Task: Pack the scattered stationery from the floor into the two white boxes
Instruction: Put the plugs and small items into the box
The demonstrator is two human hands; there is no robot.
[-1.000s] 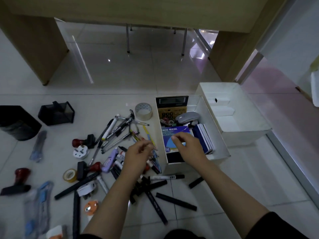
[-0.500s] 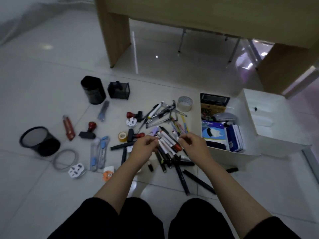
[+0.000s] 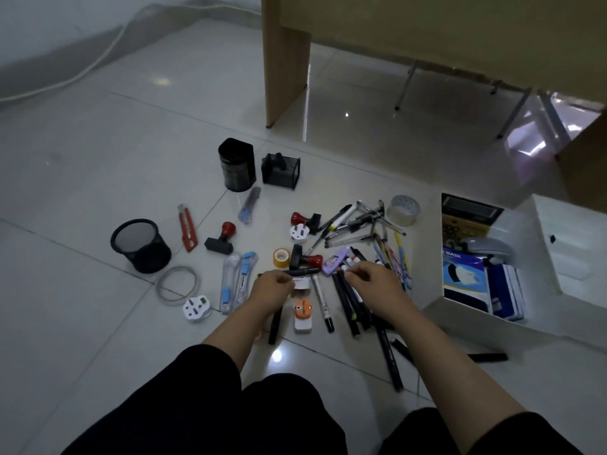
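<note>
Black marker (image 3: 300, 272) lies crosswise beside the white box (image 3: 437, 307); our left hand (image 3: 274, 290) pinches it, right hand (image 3: 374, 284) fingers curled, grip unclear.

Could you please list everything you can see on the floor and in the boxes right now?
Pens and markers: many, mostly black, heaped mid-floor.
Stamps: three, red-knobbed, left of the heap.
Tape rolls: clear one beside the box; yellow one mid-floor.
Pen holders: three, black, at left and back.
Plugs: white, among the clutter.
Utility knife: one, red.
White boxes: two, right; the nearer holds a calculator and a mask pack.
Left hand: grips a black marker.
Right hand: fingers over the markers.
</note>
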